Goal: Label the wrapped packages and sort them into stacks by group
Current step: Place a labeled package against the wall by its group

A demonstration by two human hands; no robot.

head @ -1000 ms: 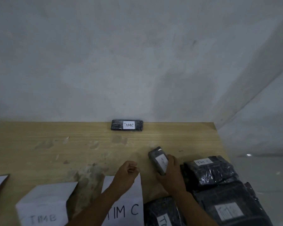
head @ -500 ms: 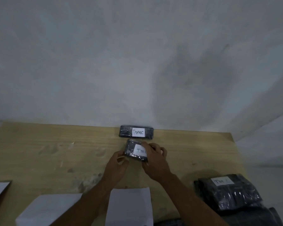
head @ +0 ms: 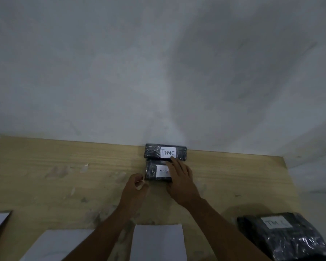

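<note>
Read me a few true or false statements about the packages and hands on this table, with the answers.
1. The far package lies against the wall. True.
2. The right hand rests on the near package. True.
3. The far package's label is blank. False: the label reads TIMC.
4. The left hand lies flat on the big package. False: it is curled beside the near package's left end, and the big package lies apart at the right.
</note>
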